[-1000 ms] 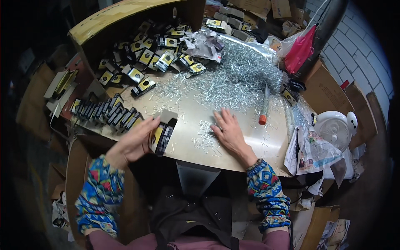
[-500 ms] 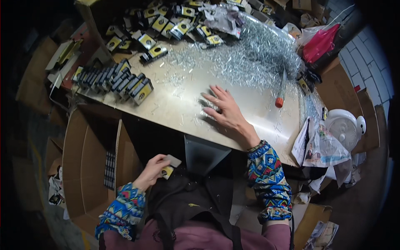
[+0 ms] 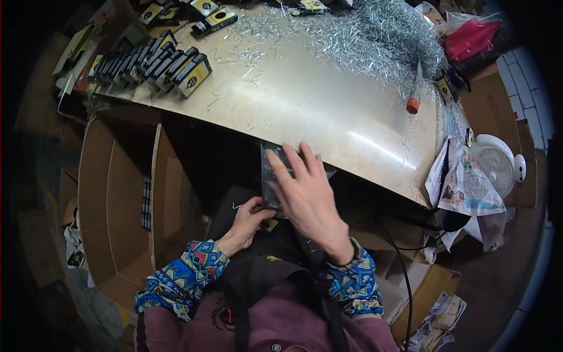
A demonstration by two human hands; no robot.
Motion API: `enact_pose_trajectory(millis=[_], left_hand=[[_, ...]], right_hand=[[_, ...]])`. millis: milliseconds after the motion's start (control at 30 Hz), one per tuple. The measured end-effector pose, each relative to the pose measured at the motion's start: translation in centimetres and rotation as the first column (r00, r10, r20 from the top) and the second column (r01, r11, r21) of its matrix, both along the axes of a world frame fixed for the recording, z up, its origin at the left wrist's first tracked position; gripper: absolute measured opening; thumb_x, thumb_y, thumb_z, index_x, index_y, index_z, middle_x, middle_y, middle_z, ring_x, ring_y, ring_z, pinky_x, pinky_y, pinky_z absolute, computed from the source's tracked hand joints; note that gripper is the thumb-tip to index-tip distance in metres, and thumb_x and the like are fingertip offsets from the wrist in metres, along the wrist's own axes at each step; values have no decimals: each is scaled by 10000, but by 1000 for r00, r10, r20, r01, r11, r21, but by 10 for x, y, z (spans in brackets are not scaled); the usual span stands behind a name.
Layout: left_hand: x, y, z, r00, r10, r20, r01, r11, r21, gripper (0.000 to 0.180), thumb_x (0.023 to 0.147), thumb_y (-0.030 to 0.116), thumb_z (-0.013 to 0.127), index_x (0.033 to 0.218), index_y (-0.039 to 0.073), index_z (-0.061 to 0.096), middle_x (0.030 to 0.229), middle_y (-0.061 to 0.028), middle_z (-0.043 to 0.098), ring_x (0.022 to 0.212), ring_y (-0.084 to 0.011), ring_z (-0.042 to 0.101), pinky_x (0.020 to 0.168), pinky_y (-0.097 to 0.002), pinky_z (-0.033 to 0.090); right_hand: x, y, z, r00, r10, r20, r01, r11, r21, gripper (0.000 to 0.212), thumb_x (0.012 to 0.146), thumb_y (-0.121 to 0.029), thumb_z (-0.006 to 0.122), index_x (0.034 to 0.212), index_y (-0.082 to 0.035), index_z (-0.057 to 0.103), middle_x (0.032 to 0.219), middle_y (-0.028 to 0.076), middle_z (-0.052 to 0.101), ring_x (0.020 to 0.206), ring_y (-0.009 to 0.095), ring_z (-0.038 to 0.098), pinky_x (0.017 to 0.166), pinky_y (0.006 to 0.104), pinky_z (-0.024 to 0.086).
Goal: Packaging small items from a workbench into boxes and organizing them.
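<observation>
One box [image 3: 269, 225]: mostly hiding beside the left hand [image 3: 241, 227] (I'm glimpsing only yellow). Right hand [image 3: 308, 196]: blurring.

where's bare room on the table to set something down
The middle of the metal tabletop is mostly bare, between the boxes at left, the heap of metal pieces behind and the orange-tipped stick at right. Crowded: the far side under the heap, the left end, and the right edge with printed paper.

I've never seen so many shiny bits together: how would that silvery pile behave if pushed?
The silvery pile would probably spread rather than slide whole, being many loose, thin pieces. They may snag on one another, since stray pieces look bent. Each is likely light, judging by its thinness.
</observation>
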State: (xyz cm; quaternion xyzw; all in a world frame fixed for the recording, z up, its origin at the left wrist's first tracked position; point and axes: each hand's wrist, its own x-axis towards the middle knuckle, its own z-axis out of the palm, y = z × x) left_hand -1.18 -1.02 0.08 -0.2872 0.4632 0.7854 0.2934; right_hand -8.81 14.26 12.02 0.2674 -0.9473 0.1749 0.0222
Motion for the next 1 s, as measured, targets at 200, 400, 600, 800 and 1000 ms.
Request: enact_pose_trajectory(millis=[200, 400, 600, 800, 1000], left_hand=[[14, 4, -12, 966, -87, -245, 50, 987, -153, 440, 879, 75, 722, 1261, 37, 506, 1049, -51, 651, 889, -92, 611, 732, -223, 501], [21, 11, -19, 781, -516, -354, 109, 670, -735, 735, 735, 211, 829, 1298, -1, 405, 1176, -217, 587, 1066, -359, 607, 879, -439, 496], [25, 4, -22, 677, -615, -404, -31, 525, -851, 686, 727, 183, 785, 1277, -14, 425, 1159, -243, 571, 1048, -450, 579, 879, -485, 488], [29, -30, -15, 615, -647, -451, -12, 564, -825, 669, 747, 194, 791, 1294, 4, 457, 1153, -234, 601, 1061, -431, 608, 889, -451, 511], [0, -23, 33, 687, -421, -592, -129, 731, -670, 644, 859, 435, 733, 1308, 32, 511, 1106, -187, 623, 976, -338, 645, 850, -394, 518]], right_hand=[[5, 25, 4, 987, -26, 158, 98, 877, -470, 491, 780, 125, 571, 1225, -62, 661, 1177, 162, 633, 1051, 328, 609, 887, 382, 508], [39, 11, -68, 999, 51, -7, -52, 986, -155, 458, 744, 27, 641, 1200, -10, 628, 1071, 136, 609, 957, 319, 579, 818, 397, 491], [62, 12, -75, 967, 199, 157, -173, 971, -164, 473, 762, -7, 635, 1229, 46, 588, 1192, 170, 597, 1048, 332, 578, 844, 407, 488], [52, 25, -58, 869, 256, 423, -22, 875, -484, 387, 894, -59, 655, 1275, -22, 601, 1307, 182, 602, 1160, 358, 595, 939, 387, 518], [28, 37, -31, 864, 128, 487, 223, 770, -598, 286, 945, -46, 639, 1224, 8, 660, 1091, 143, 718, 960, 190, 704, 826, 285, 555]])
